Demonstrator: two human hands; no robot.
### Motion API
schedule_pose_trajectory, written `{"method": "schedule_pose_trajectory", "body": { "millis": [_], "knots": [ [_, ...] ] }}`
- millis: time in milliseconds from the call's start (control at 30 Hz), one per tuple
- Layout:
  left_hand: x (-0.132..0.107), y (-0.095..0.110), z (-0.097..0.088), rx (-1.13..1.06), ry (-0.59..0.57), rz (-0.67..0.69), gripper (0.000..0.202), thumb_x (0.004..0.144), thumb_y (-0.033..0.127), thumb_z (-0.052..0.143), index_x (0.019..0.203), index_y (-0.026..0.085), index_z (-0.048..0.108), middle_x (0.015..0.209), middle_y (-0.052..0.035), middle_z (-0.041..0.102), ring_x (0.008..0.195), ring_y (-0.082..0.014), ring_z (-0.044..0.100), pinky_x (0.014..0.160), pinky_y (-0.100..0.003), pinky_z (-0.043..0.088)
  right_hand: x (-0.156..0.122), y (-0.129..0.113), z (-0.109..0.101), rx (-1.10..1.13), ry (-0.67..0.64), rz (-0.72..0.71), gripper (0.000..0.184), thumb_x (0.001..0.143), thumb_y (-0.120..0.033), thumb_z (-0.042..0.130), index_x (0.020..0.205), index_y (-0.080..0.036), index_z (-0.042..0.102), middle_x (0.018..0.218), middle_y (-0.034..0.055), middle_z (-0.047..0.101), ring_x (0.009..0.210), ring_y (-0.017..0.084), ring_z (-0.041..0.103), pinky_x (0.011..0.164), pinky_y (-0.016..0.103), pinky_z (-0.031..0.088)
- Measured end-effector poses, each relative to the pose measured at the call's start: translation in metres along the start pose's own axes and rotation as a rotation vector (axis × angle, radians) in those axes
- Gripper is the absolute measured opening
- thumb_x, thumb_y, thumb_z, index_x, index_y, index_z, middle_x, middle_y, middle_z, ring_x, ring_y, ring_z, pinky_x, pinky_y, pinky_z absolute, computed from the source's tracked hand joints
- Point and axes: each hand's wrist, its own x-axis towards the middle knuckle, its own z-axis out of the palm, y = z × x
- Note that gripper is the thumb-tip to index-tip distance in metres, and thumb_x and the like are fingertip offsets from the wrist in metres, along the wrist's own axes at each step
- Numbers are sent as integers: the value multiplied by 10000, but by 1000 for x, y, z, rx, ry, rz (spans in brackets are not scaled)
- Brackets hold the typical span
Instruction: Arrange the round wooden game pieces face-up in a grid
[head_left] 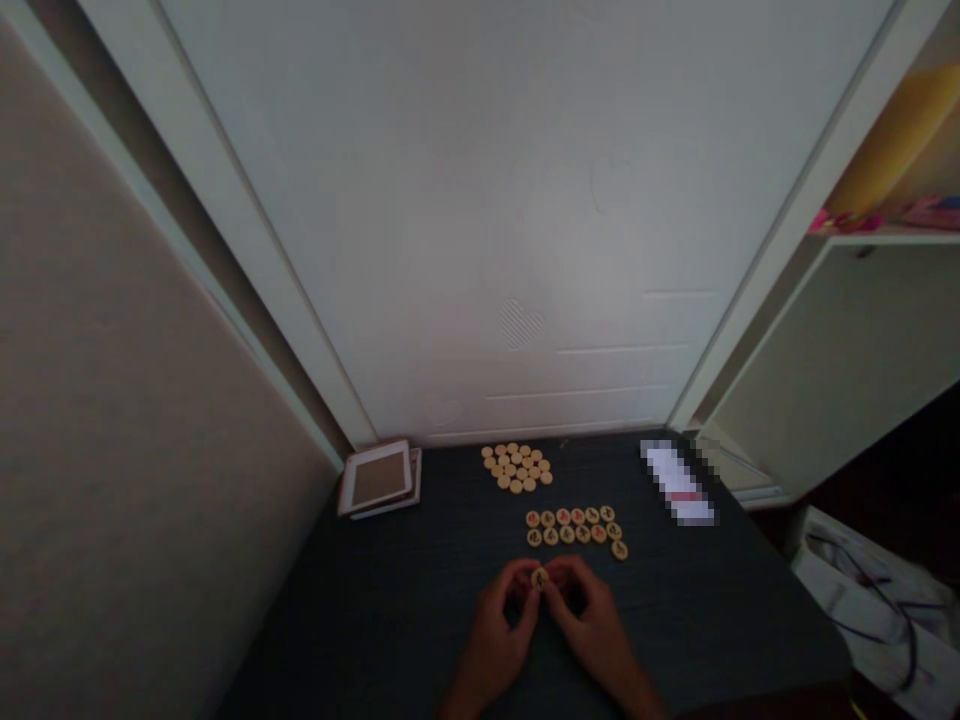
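Xiangqi piece held upright, marked face toward me, over the near part of the dark table. My left hand and right hand both grip it: thumbs and index fingers closed on its edges, other fingers curled, palms hollow. Disc is round, pale tan, dark character; too small to read.

Just beyond my hands: face-up pieces, same round format, red or dark characters, two rows of six plus one by the right end. Farther back, loose cluster of pale discs, plain-looking tops. Table finish matte, faintly streaked. Behind it, smooth white panel with a ribbed heart relief.
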Motion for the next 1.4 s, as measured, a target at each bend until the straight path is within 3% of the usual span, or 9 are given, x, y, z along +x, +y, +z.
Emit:
{"method": "schedule_pose_trajectory", "body": {
  "millis": [267,600,1167,1400],
  "knots": [
    [4,-10,3,-22,26,-10,255,947,447,587,990,220,696,905,-49,757,860,-223,718,814,-298,571,-1,8,4,-4,-31,-14,164,932,-370,626,998,-226,669,902,47,757,835,210,724,772,279,538],
    [3,-3,0,-14,21,-8,241,964,414,571,1070,232,689,990,-51,761,912,-219,717,857,-304,558,2,1,3,-7,-36,3,189,935,-392,625,1002,-222,673,893,48,762,825,203,725,759,272,539],
    [0,-5,2,82,2,12,255,935,373,610,1127,220,679,909,-49,736,842,-210,689,810,-297,547,3,3,2,20,-7,58,221,935,-430,624,954,-216,673,822,33,752,793,204,726,748,283,543],
    [3,4,1,45,12,4,236,932,423,608,1018,225,703,796,-15,723,757,-198,687,742,-268,546,0,0,0,-3,-24,8,200,928,-397,627,990,-213,680,888,53,765,829,210,725,768,286,545]
  ]
}}
